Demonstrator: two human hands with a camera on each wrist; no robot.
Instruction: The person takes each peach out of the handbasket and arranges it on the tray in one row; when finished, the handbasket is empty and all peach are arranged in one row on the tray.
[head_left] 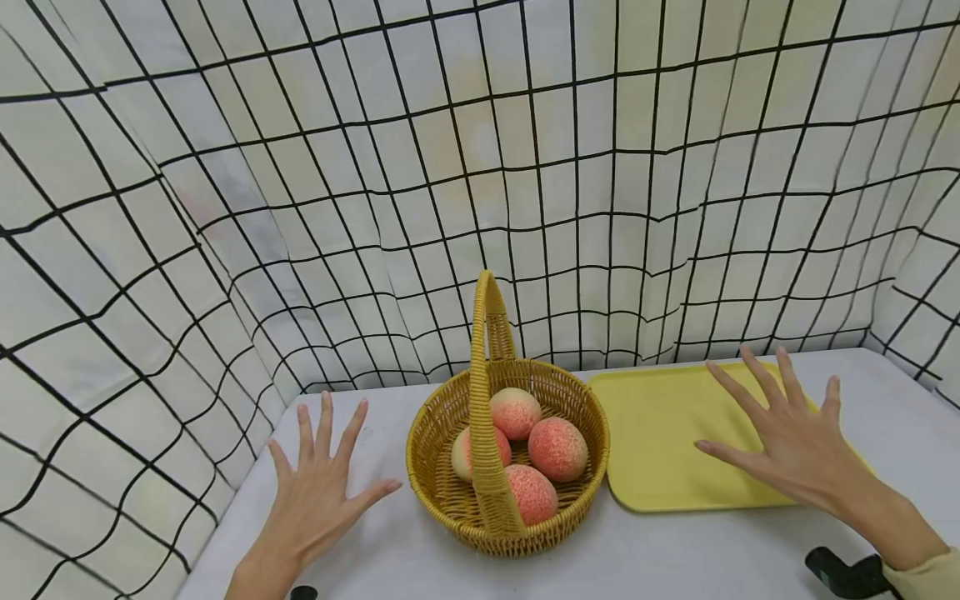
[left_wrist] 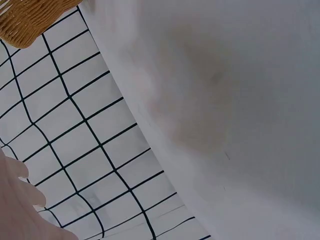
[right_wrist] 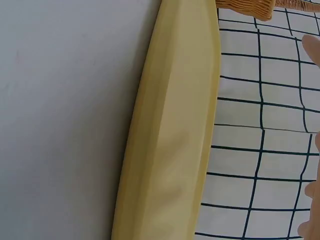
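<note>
A wicker basket (head_left: 420,483) with a tall arched handle stands mid-table in the head view. Several pink and cream peaches (head_left: 558,449) lie inside it, one partly behind the handle. My left hand (head_left: 315,483) is left of the basket, fingers spread, holding nothing; its thumb tip comes near the rim. To the right, my right hand (head_left: 795,442) hovers with spread fingers over a yellow tray (head_left: 660,442), also holding nothing. In the left wrist view, part of the left hand (left_wrist: 20,205) shows at the lower left edge.
The table (head_left: 570,567) has a white cover. Behind and at the sides hangs a white cloth (head_left: 450,200) with a black grid. A dark strap-like object (head_left: 847,573) sits by the right wrist, and a small dark piece (head_left: 303,592) by the left.
</note>
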